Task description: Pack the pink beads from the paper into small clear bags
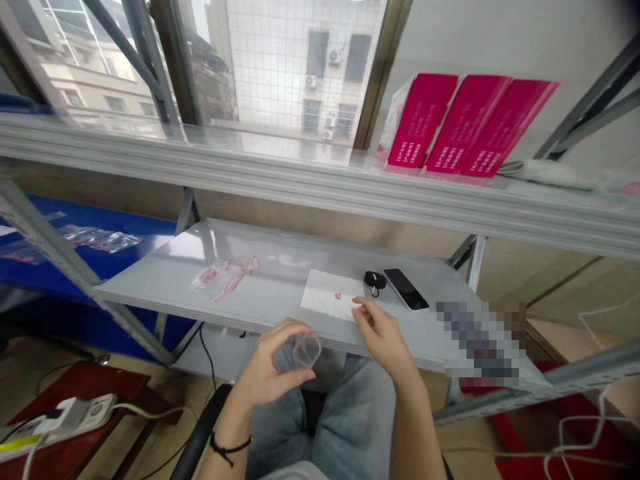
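My left hand (277,363) grips a small clear plastic cup (306,351) between thumb and fingers, held over my lap in front of the table edge. A white paper sheet (320,292) lies flat on the grey table, with a few tiny pink pieces (338,296) on it, too small to name. My right hand (379,328) is at the sheet's right edge, its fingers loosely bent and apart, with nothing visible in them. Left of the sheet lies a clear plastic bag (225,275) holding pink, stick-like items.
Beyond my right hand are a black round case (375,279) with a clip and a phone (406,289). A metal shelf (300,187) crosses above the table, bearing several pink boxes (423,120). At lower left, a power strip (83,417) sits on a red-brown stool (120,383).
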`<state>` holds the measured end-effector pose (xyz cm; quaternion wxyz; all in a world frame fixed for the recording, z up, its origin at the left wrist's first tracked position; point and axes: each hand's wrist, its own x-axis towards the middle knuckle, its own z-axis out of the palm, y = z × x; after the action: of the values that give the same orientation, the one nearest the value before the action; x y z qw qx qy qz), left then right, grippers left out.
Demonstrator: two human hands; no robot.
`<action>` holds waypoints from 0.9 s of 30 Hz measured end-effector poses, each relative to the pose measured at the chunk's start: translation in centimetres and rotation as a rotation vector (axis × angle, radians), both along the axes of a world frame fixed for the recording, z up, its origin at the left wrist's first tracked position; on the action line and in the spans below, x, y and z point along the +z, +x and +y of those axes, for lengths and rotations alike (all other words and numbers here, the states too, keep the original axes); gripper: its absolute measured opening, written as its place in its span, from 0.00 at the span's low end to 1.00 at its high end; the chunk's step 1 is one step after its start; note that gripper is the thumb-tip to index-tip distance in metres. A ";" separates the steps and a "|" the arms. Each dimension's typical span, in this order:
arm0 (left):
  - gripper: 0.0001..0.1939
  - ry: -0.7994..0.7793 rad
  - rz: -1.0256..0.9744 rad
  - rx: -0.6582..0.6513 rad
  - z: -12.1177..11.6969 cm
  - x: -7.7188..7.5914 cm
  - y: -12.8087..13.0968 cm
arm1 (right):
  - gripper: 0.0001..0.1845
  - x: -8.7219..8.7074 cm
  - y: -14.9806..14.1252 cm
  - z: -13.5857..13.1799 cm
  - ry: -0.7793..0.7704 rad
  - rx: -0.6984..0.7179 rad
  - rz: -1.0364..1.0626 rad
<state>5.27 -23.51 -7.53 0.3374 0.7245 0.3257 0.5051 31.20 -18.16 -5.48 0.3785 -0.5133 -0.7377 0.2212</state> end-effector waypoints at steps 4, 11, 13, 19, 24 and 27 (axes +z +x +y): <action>0.26 0.054 -0.068 0.057 2.5 -0.7 -0.5 | 0.15 -1.1 0.6 4.9 0.149 0.038 -0.319; 0.24 0.144 0.121 0.112 9.2 1.8 -1.5 | 0.15 -2.1 0.6 9.1 0.135 0.215 -0.444; 0.24 0.162 0.180 0.098 11.1 2.2 -1.5 | 0.15 -2.2 0.6 9.5 0.123 0.241 -0.464; 0.24 0.149 0.354 -0.031 14.8 1.9 -0.6 | 0.12 -1.8 0.2 10.5 0.094 0.326 -0.509; 0.24 0.086 0.438 -0.186 15.9 1.7 0.5 | 0.11 -1.8 0.1 11.3 0.064 0.357 -0.548; 0.23 0.040 0.484 -0.253 16.3 1.7 1.2 | 0.10 -1.8 0.2 11.5 0.058 0.355 -0.570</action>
<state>6.42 -7.24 -5.84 0.2956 0.8656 0.2937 0.2777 31.38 -6.65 -7.24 0.1272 -0.4070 -0.8978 0.1100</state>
